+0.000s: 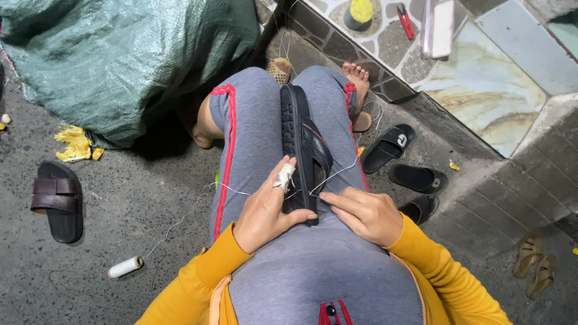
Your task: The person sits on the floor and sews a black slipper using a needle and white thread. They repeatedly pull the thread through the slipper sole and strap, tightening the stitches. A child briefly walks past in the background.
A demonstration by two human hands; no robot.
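Black sandal (304,150) on lap, left hand (268,207) gripping heel; right hand (364,213) pinching thread (337,173); spool (125,266), brown sandal (57,201) nearby.

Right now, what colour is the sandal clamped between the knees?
Black, with dark straps: the sandal, clearest in the head view.

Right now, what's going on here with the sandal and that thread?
A seated person grips a black sandal upright between the knees. The left hand, one finger wrapped in white tape, steadies its heel end. The right hand pinches white thread running to the sandal's edge. More thread trails across the concrete floor to a white spool. Other sandals lie about, including a brown sandal.
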